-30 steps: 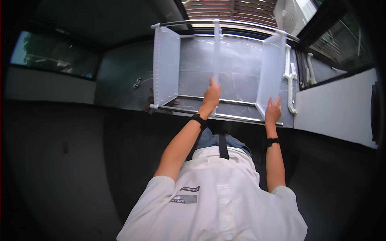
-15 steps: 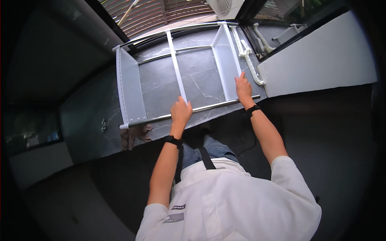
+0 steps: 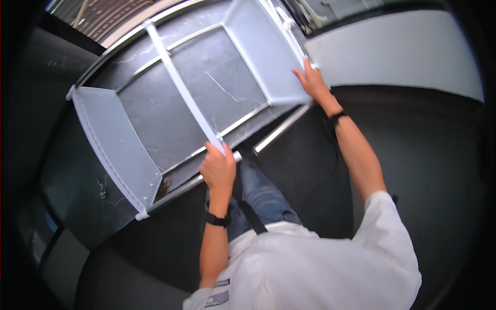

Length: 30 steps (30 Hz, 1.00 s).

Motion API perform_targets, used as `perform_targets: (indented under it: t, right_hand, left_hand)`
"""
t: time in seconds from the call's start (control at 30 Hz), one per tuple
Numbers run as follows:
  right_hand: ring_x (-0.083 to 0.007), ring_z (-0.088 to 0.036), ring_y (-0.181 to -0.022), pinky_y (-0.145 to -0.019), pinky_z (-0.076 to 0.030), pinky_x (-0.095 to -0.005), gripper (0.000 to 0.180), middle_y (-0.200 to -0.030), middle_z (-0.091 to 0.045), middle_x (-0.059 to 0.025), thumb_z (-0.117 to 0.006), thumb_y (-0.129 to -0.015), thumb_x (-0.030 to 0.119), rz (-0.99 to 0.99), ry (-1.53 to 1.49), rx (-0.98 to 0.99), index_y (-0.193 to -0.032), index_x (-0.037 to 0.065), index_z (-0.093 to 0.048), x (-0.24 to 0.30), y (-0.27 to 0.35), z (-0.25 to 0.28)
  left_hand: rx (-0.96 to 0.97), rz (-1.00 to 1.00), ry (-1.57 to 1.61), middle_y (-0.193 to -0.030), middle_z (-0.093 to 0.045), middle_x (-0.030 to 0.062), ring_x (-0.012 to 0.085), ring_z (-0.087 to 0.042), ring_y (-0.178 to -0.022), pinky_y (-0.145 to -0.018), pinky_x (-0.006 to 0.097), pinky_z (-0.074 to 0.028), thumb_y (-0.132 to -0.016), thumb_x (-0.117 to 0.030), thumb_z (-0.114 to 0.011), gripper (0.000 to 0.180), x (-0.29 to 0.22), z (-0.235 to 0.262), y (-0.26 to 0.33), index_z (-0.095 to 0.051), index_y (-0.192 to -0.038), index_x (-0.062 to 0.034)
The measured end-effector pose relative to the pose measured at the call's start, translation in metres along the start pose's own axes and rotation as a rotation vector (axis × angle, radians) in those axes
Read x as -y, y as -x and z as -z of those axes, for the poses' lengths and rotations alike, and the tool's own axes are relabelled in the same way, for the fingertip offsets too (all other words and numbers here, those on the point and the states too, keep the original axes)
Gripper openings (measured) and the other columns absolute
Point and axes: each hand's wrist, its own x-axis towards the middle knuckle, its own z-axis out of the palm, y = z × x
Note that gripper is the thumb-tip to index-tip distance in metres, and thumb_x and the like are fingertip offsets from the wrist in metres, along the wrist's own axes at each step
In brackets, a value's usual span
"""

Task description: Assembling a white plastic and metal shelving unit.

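A rack frame of pale plastic panels and shiny metal rods is tilted up in front of me. My left hand is closed around the near end of its white middle bar. My right hand holds the near edge of the right side panel, thumb apart from the fingers. The left side panel slants at the far left. Along the front, a left rod ends beside my left hand. Another rod slopes down from the right panel, and a gap separates their ends.
A dark grey marbled surface lies under the frame. A white wall panel stands at the right, with white parts by the window beyond the frame. A small metallic item is at the left. Slatted blinds show outside.
The frame has come nearer and tilted, its left side swinging toward me. The front rod, which looked continuous, now shows two separated pieces. Both hands keep hold.
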Motion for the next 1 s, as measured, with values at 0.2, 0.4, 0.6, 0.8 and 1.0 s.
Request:
perform_targets:
  t: [0.2, 0.4, 0.6, 0.8, 1.0]
  right_hand:
    - [-0.0503, -0.057, -0.07, -0.058, -0.045, -0.0551, 0.037, -0.071, -0.059, -0.03, -0.059, -0.09, 0.031, -0.01, -0.067, 0.051, -0.098, 0.001, -0.039, 0.007, -0.048, 0.015]
    - [-0.0486, -0.058, -0.068, -0.057, -0.046, -0.0554, 0.037, -0.069, -0.059, -0.0291, -0.055, -0.091, 0.035, -0.096, -0.004, 0.126, -0.099, 0.002, -0.04, 0.035, -0.053, 0.015]
    - [-0.0447, -0.062, -0.07, -0.059, -0.05, -0.0519, 0.033, -0.073, -0.063, -0.0242, -0.054, -0.091, 0.032, -0.197, 0.04, 0.151, -0.1, 0.003, -0.042, 0.045, -0.052, 0.025]
    - [-0.0389, -0.065, -0.071, -0.059, -0.054, -0.0464, 0.029, -0.079, -0.065, -0.0206, -0.057, -0.09, 0.026, -0.167, 0.006, 0.196, -0.1, 0.003, -0.042, 0.044, -0.053, 0.016]
    - [-0.0406, -0.064, -0.072, -0.061, -0.053, -0.0476, 0.03, -0.08, -0.065, -0.0212, -0.062, -0.085, 0.019, -0.15, -0.016, 0.179, -0.1, 0.002, -0.042, 0.037, -0.049, 0.006]
  left_hand:
    - [0.104, 0.044, 0.101, -0.062, -0.059, 0.0237, 0.0445, -0.059, -0.059, -0.054, 0.052, -0.045, -0.098, -0.031, -0.038, 0.035, -0.017, 0.023, -0.041, -0.046, -0.084, 0.0003]
    - [0.14, 0.084, 0.187, -0.064, -0.059, 0.0251, 0.0463, -0.057, -0.063, -0.055, 0.053, -0.042, -0.1, -0.027, -0.034, 0.036, -0.015, 0.031, -0.046, -0.047, -0.081, 0.0001]
    - [0.163, 0.177, 0.269, -0.075, -0.061, 0.0252, 0.0443, -0.059, -0.071, -0.063, 0.049, -0.043, -0.095, -0.041, -0.045, 0.043, -0.013, 0.031, -0.064, -0.051, -0.09, 0.0014]
    - [-0.178, 0.057, 0.401, -0.087, -0.062, 0.0272, 0.0421, -0.061, -0.08, -0.071, 0.044, -0.047, -0.087, -0.031, -0.063, 0.048, -0.013, 0.02, -0.153, -0.041, -0.114, 0.0016]
    - [-0.254, 0.153, 0.049, -0.09, -0.062, 0.0306, 0.0478, -0.059, -0.085, -0.072, 0.052, -0.046, -0.085, -0.014, -0.059, 0.036, -0.033, 0.025, -0.18, -0.04, -0.11, 0.0035]
